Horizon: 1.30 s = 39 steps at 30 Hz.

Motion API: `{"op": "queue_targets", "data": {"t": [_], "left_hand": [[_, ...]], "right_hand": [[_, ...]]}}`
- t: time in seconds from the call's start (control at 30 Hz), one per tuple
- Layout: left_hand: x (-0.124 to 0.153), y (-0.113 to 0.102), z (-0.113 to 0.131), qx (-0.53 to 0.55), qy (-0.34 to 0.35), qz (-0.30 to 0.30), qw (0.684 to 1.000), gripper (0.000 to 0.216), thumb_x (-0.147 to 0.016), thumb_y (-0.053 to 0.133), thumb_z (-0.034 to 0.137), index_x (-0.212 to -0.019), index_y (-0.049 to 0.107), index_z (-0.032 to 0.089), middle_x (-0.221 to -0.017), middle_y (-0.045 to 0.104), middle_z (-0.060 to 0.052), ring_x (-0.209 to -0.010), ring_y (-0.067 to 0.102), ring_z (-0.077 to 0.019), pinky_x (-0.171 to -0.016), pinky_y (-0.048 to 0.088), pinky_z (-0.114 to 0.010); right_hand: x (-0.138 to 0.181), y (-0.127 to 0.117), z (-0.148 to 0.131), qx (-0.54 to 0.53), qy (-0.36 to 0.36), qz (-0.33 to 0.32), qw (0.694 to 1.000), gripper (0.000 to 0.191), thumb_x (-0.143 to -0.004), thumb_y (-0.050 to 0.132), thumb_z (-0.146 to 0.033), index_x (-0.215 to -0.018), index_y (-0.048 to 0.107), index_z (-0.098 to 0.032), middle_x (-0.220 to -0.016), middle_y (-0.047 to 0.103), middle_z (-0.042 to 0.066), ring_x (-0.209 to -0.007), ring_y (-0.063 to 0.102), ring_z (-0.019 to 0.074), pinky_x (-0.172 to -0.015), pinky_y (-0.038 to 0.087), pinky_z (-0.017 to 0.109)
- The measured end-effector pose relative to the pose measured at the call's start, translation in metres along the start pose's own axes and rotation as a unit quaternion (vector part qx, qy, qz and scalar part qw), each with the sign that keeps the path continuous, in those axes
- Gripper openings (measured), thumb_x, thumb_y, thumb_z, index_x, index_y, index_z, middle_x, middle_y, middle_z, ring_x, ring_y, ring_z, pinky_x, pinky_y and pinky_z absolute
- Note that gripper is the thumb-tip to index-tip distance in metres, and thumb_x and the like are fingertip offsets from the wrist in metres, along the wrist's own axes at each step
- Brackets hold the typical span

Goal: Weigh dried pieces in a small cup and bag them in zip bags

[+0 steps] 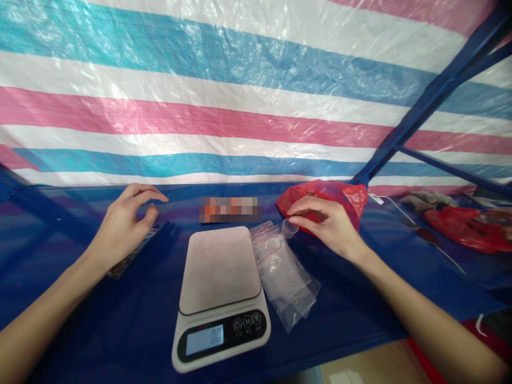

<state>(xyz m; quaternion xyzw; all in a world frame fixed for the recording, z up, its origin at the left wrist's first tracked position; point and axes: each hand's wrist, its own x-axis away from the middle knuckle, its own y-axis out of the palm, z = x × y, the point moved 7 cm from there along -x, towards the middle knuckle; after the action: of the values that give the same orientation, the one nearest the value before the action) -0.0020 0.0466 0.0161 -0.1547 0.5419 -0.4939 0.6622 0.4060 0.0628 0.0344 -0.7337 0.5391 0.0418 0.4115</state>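
Note:
My right hand (330, 224) pinches the rim of a small clear plastic cup (290, 230) between thumb and fingers. It is in front of an open red plastic bag (352, 197) with something dark inside. My left hand (127, 221) hangs in the air at the left, fingers bent and apart, holding nothing. Below it lies a flat patterned packet (130, 261), partly hidden by the hand and wrist. Between my hands stands a white kitchen scale (220, 277), its plate bare and its display reading 0.0. Clear zip bags (286, 277) lie in a loose stack along its right side.
A blurred-out orange and grey item (231, 209) lies behind the scale on the blue tabletop (152, 341). Farther right are another red bag (476, 229) and a thin white cord (404, 213). A striped plastic sheet (240, 117) and a blue metal frame (424, 114) stand behind.

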Motion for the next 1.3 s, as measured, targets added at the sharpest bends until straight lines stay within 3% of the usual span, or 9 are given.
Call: {"op": "queue_targets", "data": {"t": [0.13, 0.5, 0.93, 1.3], "left_hand": [[-0.001, 0.000, 0.001, -0.004, -0.001, 0.000, 1.000, 0.029, -0.090, 0.047, 0.030, -0.102, 0.074, 0.026, -0.114, 0.067, -0.008, -0.113, 0.067, -0.0314, -0.106, 0.054, -0.050], [0.001, 0.005, -0.002, -0.024, 0.034, -0.018, 0.999, 0.034, -0.097, 0.043, 0.029, -0.105, 0.075, 0.020, -0.119, 0.064, -0.008, -0.114, 0.066, -0.0265, -0.106, 0.051, -0.044], [0.002, 0.009, -0.003, -0.019, 0.044, -0.035, 0.998, 0.033, -0.098, 0.044, 0.030, -0.104, 0.074, 0.021, -0.119, 0.064, -0.008, -0.114, 0.066, -0.0281, -0.105, 0.052, -0.048], [0.002, 0.008, 0.000, -0.010, 0.042, -0.038, 0.998, 0.034, -0.098, 0.043, 0.033, -0.102, 0.074, 0.021, -0.118, 0.065, -0.009, -0.115, 0.065, -0.0300, -0.106, 0.052, -0.052]], "right_hand": [[0.002, 0.012, 0.009, -0.011, 0.011, -0.027, 1.000, 0.016, -0.095, 0.080, -0.037, -0.095, 0.079, -0.021, -0.095, 0.079, 0.005, -0.089, 0.074, 0.0208, -0.085, 0.058, 0.034], [0.001, 0.009, 0.013, -0.033, 0.005, -0.016, 0.999, 0.012, -0.094, 0.082, -0.033, -0.096, 0.080, -0.022, -0.097, 0.079, 0.006, -0.091, 0.074, 0.0216, -0.086, 0.057, 0.035], [-0.001, 0.004, 0.011, -0.054, 0.001, -0.006, 0.999, 0.012, -0.093, 0.083, -0.034, -0.097, 0.082, -0.022, -0.100, 0.080, 0.006, -0.094, 0.075, 0.0221, -0.089, 0.058, 0.036], [-0.002, 0.002, 0.007, -0.043, -0.012, -0.001, 0.999, 0.013, -0.095, 0.081, -0.034, -0.093, 0.081, -0.021, -0.092, 0.076, 0.005, -0.086, 0.072, 0.0198, -0.079, 0.055, 0.034]]}}
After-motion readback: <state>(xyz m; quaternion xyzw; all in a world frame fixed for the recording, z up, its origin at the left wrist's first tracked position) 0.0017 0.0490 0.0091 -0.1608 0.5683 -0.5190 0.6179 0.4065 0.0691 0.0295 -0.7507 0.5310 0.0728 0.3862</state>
